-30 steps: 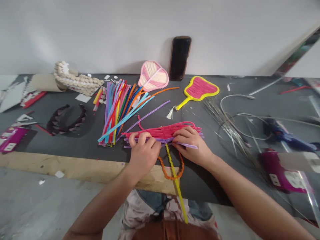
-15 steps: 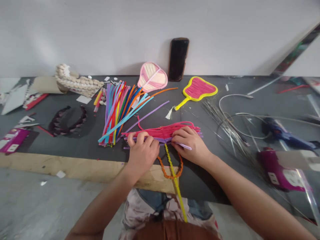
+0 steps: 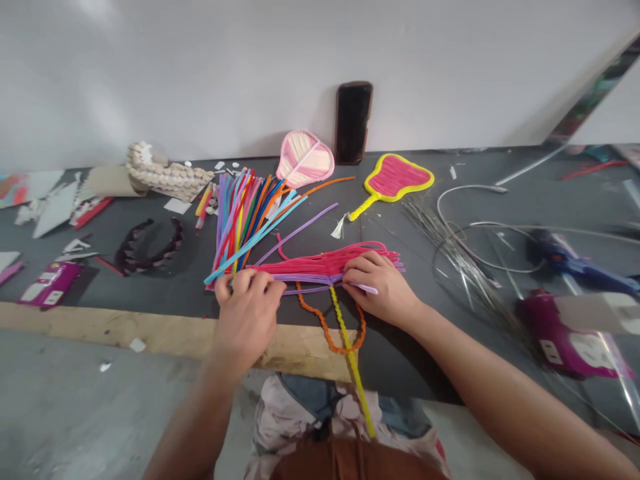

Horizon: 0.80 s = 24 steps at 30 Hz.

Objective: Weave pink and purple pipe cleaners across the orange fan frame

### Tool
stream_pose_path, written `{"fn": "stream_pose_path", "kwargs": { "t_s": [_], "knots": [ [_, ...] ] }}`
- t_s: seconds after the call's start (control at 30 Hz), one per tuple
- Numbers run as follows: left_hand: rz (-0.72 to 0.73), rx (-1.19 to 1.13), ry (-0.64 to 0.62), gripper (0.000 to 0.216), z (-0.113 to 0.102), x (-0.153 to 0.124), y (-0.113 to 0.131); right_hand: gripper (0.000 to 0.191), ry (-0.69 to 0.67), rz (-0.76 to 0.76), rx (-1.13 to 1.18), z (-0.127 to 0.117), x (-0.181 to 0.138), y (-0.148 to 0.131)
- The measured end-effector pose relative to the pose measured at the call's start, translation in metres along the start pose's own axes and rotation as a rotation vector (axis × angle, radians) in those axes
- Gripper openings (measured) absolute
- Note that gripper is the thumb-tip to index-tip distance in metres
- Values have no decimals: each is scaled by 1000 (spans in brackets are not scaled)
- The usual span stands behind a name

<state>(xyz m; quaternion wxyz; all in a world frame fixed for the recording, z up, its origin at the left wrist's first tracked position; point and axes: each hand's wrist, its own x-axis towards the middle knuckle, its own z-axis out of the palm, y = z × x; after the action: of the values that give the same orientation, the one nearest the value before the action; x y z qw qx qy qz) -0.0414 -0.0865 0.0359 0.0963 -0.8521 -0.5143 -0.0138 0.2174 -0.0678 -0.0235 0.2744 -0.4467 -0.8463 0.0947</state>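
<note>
A bundle of pink-red pipe cleaners [image 3: 330, 259] lies across the table with purple pipe cleaners [image 3: 307, 279] along its near side. From its middle a twisted yellow pipe cleaner stem [image 3: 345, 333] runs down toward my lap, and a crinkled orange pipe cleaner [image 3: 323, 320] loops around it. My left hand [image 3: 247, 313] has its fingers curled over the left ends of the purple pipe cleaners; its fingertips are partly hidden. Near the middle, my right hand [image 3: 383, 287] is closed on a purple pipe cleaner, whose end sticks out past the fingers.
Loose coloured pipe cleaners [image 3: 245, 220] lie just beyond my left hand. Behind are a pink fan shape [image 3: 305, 160], a yellow-edged fan [image 3: 400, 177] and a phone [image 3: 353, 123] against the wall. Wires [image 3: 450, 247], a glue gun [image 3: 580, 267] and a purple box [image 3: 565, 333] lie rightward.
My left hand has slid left along the purple pipe cleaners, from near the stem to their outer ends. My right hand stays almost in place. The view has shifted slightly.
</note>
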Motion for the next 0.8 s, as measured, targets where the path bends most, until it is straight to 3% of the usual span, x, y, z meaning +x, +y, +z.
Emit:
{"fn": "stream_pose_path", "kwargs": {
  "t_s": [0.13,0.27,0.37,0.47,0.6,0.7,0.8],
  "knots": [
    [-73,0,-1,13,2,-10,-19,15,0,-2,1,0,0,0],
    [-127,-214,-29,17,10,-16,-32,17,6,-4,3,0,0,0],
    [-317,-525,-15,20,18,-20,-33,15,14,-1,10,1,-1,0],
    [-512,-1003,-37,29,27,-22,-27,14,18,-3,16,1,-1,1],
    [-610,-1547,10,35,37,-18,-12,16,10,4,16,1,0,1],
    [-595,-1613,90,35,42,-15,1,16,3,-2,12,1,0,1],
    [-515,-1442,16,40,46,-13,9,15,6,-2,7,2,0,1]
  ]
}}
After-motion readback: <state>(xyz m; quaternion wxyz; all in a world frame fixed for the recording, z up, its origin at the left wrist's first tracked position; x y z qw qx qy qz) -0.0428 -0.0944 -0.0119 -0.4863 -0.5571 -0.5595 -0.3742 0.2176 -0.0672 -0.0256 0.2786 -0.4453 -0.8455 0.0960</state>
